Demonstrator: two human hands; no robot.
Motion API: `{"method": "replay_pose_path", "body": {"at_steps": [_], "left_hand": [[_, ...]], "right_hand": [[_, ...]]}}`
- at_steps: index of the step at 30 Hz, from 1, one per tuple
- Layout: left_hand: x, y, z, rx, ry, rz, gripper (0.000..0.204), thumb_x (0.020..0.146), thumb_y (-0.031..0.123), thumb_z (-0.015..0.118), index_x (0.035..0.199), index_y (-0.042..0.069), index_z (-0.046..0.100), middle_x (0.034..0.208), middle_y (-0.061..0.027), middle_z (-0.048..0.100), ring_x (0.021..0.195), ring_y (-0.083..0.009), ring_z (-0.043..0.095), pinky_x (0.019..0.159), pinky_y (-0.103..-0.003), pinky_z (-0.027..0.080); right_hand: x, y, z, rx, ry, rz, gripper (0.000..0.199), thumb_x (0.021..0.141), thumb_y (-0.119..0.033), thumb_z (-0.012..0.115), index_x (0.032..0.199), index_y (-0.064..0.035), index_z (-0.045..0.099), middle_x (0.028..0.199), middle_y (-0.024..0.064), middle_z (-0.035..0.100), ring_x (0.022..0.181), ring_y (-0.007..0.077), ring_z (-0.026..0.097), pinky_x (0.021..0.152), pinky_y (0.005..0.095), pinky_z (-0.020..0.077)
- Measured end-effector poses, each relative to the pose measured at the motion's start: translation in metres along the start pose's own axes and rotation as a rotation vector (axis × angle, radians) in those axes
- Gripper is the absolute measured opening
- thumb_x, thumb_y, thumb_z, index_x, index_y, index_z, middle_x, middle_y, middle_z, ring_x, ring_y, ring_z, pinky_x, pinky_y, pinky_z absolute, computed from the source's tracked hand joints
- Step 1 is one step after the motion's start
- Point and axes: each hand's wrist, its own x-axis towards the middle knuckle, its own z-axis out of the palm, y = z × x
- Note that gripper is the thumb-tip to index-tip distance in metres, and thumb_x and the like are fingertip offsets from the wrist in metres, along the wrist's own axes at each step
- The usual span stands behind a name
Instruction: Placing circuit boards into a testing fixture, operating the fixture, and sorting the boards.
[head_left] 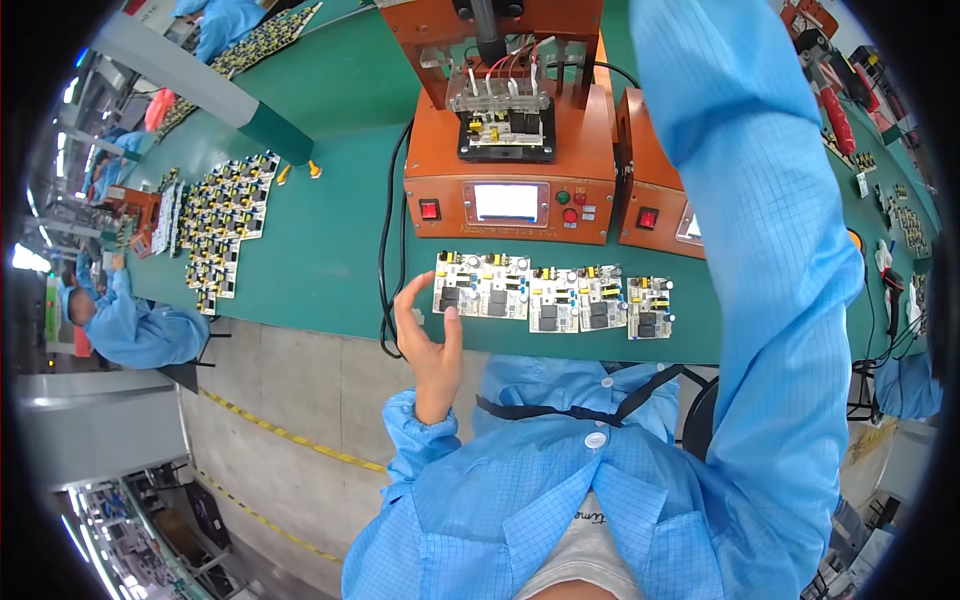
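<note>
My left hand (430,350) is at the left end of a row of circuit boards (550,298), thumb and index finger spread apart. The index fingertip is beside the left edge of the end board (457,284) and the thumb tip is at its lower edge; whether they touch it I cannot tell. My right arm in a blue sleeve (770,210) reaches up past the top of the picture, so the right hand is out of sight. Behind the row stands an orange test machine (510,205) with a lit screen. Another circuit board (497,130) sits in its black fixture, under a clear pin plate (497,97).
A second orange machine (652,190) stands to the right, partly behind my sleeve. Black cables (388,300) run down left of the first. Many boards (228,225) lie on the green table (330,225) at left, near a grey post (190,70). A co-worker (140,320) sits far left.
</note>
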Motion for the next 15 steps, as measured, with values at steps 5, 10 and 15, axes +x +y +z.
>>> {"method": "replay_pose_path", "body": {"at_steps": [5, 10, 15], "left_hand": [[-0.018, -0.020, -0.009, -0.023, 0.157, -0.060, 0.036, 0.085, 0.006, 0.059, 0.120, -0.001, 0.051, 0.114, -0.0144, 0.059, 0.108, -0.0293, 0.054, 0.095, -0.039, 0.040], [-0.011, -0.023, -0.003, 0.153, 0.010, -0.084, 0.029, 0.081, 0.003, 0.061, 0.110, 0.004, 0.059, 0.115, -0.0116, 0.056, 0.102, -0.0241, 0.054, 0.081, -0.035, 0.043], [-0.013, -0.025, -0.006, 0.224, 0.006, -0.065, 0.027, 0.080, 0.003, 0.063, 0.106, 0.005, 0.061, 0.113, -0.0106, 0.057, 0.099, -0.0240, 0.054, 0.073, -0.031, 0.041]], "right_hand": [[-0.152, -0.080, -0.091, 0.577, 0.102, 0.551, 0.030, 0.084, -0.005, 0.068, 0.084, -0.0076, 0.038, 0.097, 0.0136, 0.068, 0.076, 0.0145, 0.060, 0.062, 0.0254, 0.0456], [-0.262, -0.109, -0.073, 0.740, -0.222, 0.655, 0.044, 0.074, -0.011, 0.080, 0.083, -0.0078, 0.036, 0.081, 0.0077, 0.061, 0.075, 0.0132, 0.059, 0.066, 0.0233, 0.0492], [-0.262, -0.121, -0.055, 0.552, -0.354, 0.559, 0.054, 0.066, -0.014, 0.086, 0.080, -0.0078, 0.035, 0.080, 0.0065, 0.057, 0.073, 0.0146, 0.058, 0.066, 0.0272, 0.0515]]}}
